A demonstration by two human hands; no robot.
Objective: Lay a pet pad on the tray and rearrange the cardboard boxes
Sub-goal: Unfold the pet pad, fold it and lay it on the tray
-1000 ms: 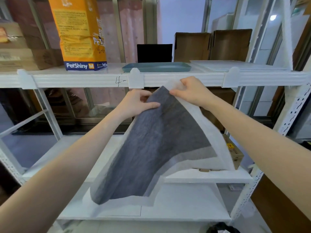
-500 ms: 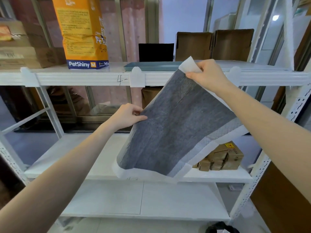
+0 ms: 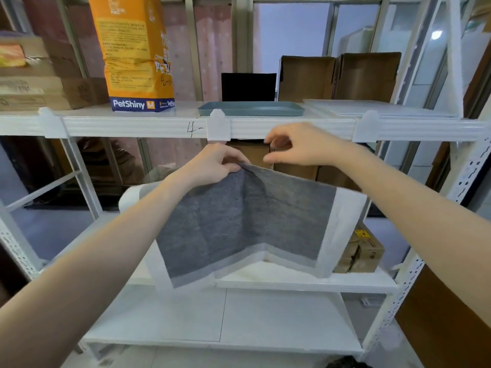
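The left hand (image 3: 212, 166) has its grip pinched on the top edge of the grey pet pad (image 3: 247, 224), which hangs in front of the shelf rack, below the front edge of the top shelf (image 3: 148, 126). The right hand (image 3: 300, 146) is just beside, its fingers curled and apart, holding nothing. The blue tray (image 3: 252, 109) lies on the top shelf near its front edge, with two open cardboard boxes (image 3: 340, 77) behind it and an orange PetShiny bag (image 3: 135, 51) to its left.

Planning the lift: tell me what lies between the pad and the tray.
In the head view, only the white shelf rail lies between the pet pad and the teal tray.
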